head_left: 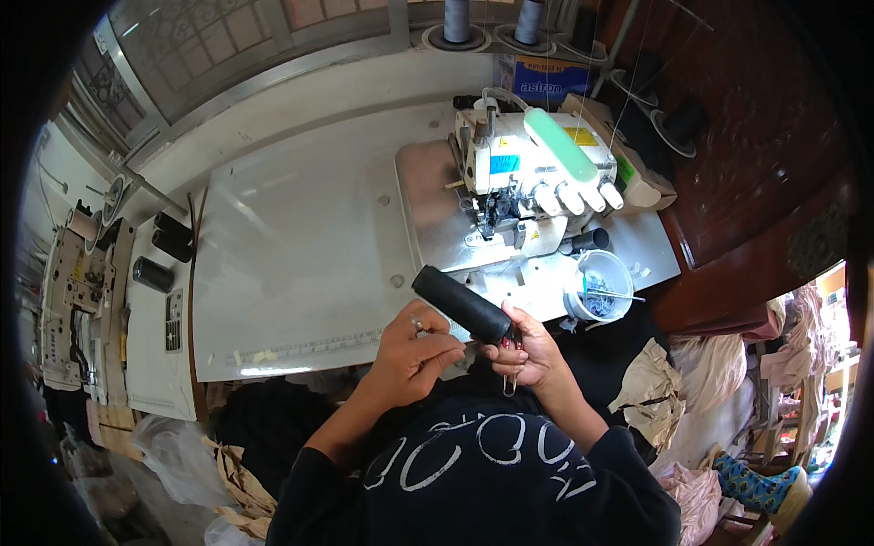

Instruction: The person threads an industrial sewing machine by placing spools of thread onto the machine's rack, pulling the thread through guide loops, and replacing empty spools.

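A large spool of black thread (462, 303) is tilted in front of my chest, its far end pointing up and left. My right hand (535, 353) grips its lower end. Against the same palm sits a small thing with red parts and a clear or metal loop (511, 380), too small to name. Beside the spool, to its left, my left hand (410, 359) has its fingers pinched together, a ring on one of them. Whatever those fingers hold, perhaps thread, does not show. Beyond the spool stands a white overlock sewing machine (537, 173) with a lit needle area.
A clear tub of scraps (603, 287) stands at the right of the white worktable (291, 255). Thread cones (455, 23) are on a rack behind. Black spools (153, 273) lie on the left table near another sewing machine (84, 287). Dark fabric (273, 423) bunches below the table edge.
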`<state>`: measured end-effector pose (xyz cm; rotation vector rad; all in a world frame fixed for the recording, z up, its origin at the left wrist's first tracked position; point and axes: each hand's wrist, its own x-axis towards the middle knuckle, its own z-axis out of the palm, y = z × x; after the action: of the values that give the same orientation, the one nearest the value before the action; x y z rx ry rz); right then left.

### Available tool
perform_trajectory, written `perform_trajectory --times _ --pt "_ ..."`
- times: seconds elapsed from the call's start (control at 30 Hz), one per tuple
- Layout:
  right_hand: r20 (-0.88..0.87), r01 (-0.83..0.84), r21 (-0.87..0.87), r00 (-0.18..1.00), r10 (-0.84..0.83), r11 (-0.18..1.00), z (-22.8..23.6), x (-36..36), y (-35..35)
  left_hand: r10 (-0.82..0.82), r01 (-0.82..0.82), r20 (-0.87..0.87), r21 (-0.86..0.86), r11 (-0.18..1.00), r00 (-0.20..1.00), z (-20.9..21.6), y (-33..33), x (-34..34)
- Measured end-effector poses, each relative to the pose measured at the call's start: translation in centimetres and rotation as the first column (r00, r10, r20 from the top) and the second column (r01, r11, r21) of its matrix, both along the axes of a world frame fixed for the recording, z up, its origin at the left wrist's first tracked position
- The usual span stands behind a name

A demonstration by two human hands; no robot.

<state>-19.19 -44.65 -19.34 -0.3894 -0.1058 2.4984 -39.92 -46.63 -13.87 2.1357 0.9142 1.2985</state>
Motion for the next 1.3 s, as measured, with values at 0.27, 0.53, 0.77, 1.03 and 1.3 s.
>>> perform_trajectory --times 0.27,0.53,0.77,1.03,1.3 --pt "0.117 -0.145 -0.297 0.975 0.187 0.944 -3.2 -0.2 1.5 -0.116 0.082 -0.314 -0.118 0.990 0.942 -4.9 2.4 1.2" --pt "0.704 -0.259 0.672 -0.067 -0.707 0.693 -3.2 6.1 -1.6 0.059 -0.081 -0.418 -0.035 0.996 0.907 -6.9 3.5 2.0" --pt "0.388 -0.429 0.782 -0.233 -0.892 0.452 2.0 4.6 -3.3 0.062 -0.090 -0.420 -0.047 0.995 0.905 -7.0 3.6 2.0" --pt "0.337 -0.644 0.729 0.040 -0.941 0.233 -2.6 -0.3 -0.3 0.041 -0.092 -0.459 -0.088 0.992 0.887 -6.5 3.6 2.1" --pt "0.413 -0.495 0.816 0.136 -0.901 0.300 -1.8 0.3 -0.6 0.105 -0.133 -0.493 -0.023 0.991 0.864 -6.1 3.2 3.1"
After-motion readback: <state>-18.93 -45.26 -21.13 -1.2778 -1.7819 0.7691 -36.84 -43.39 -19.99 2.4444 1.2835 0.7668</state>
